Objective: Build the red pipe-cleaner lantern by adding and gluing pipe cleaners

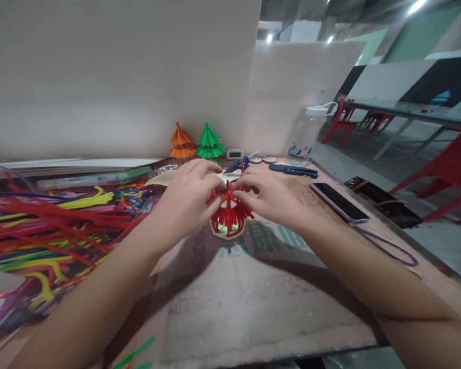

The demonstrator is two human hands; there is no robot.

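A small red tiered tree (pixel 229 218), seemingly made of pipe cleaners, stands upright on the table in front of me. It has a dark central stem and a pale polygonal base with a red rim. From the left, my left hand (pixel 197 195) curls its fingers and thumb onto the upper tier. My right hand (pixel 263 192) pinches the same tier from the right, fingers bent. The fingers cover part of the tree's top. Just behind the hands lies a blue glue gun (pixel 236 165).
Loose colourful pipe cleaners (pixel 42 220) heap up on the left. Behind stand an orange tree (pixel 181 141) and a green tree (pixel 208 141). On the right are blue pliers (pixel 294 169), a phone (pixel 338 201) with a strap, and a water bottle (pixel 306 136).
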